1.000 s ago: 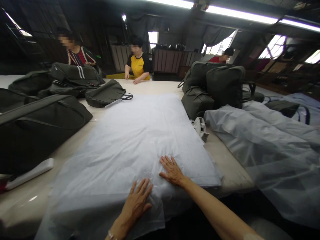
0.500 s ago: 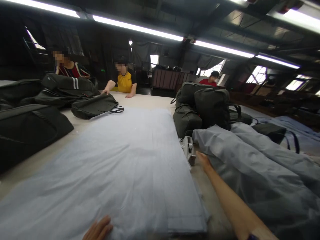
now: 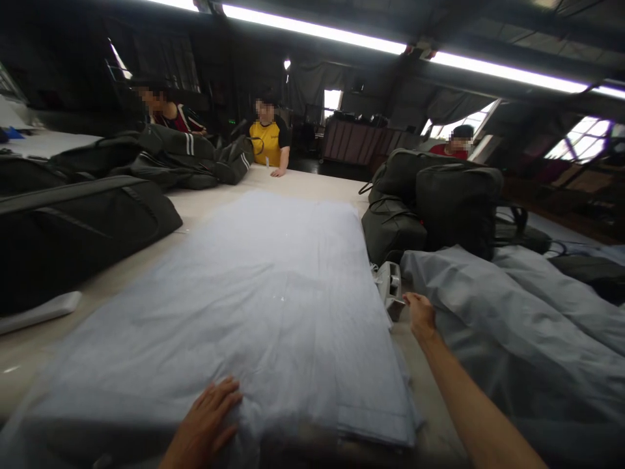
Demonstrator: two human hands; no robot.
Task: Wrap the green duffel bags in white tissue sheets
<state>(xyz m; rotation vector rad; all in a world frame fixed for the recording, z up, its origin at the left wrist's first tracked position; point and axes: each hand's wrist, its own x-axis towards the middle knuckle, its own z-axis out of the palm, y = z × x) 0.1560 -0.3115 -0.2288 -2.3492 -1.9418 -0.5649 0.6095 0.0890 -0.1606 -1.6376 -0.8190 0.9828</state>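
Note:
My left hand (image 3: 209, 417) lies flat, fingers stretched, on the near part of a wide stack of pale, translucent plastic bags (image 3: 293, 312). Along the right edge of that stack stands a white device (image 3: 390, 286) that looks like a tape dispenser. My right hand (image 3: 420, 312) is at its near end with fingertips pinched together; whatever they hold is too small to make out. Right of my forearm are dark bags in clear plastic covers (image 3: 508, 326).
Dark bags (image 3: 454, 208) are piled behind the dispenser. More dark bags (image 3: 88, 215) cover the table's left side, with a white flat piece (image 3: 43, 312) near them. A co-worker in a yellow shirt (image 3: 266, 143) stands across the table (image 3: 312, 179); two other people are farther off.
My view has turned left. My left hand has come further into view on the plastic stack. My right fingers have closed at the dispenser. The co-worker's dark bag has been lifted and moved back.

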